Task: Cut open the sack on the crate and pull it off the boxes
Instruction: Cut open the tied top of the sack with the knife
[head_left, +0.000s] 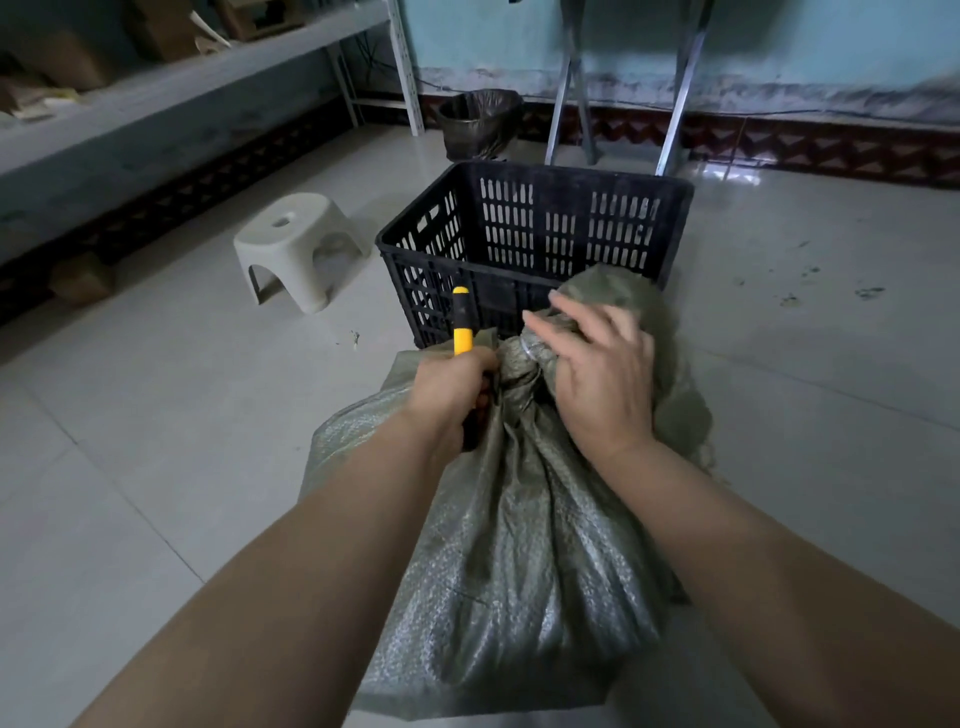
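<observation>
A grey-green woven sack (519, 545) stands full in front of me, its neck gathered and tied near the top. My left hand (452, 395) grips a yellow-and-black utility knife (462, 325), held upright against the left side of the tied neck. My right hand (597, 374) rests on the bunched top of the sack, fingers spread over the loose end. A black slotted plastic crate (530, 234) stands just behind the sack. What the sack rests on is hidden, and no boxes show.
A white plastic stool (296, 244) stands on the tiled floor to the left. A lined waste bin (478, 122) and metal ladder legs (566, 93) are by the back wall. A grey shelf (156, 98) with cardboard runs along the left.
</observation>
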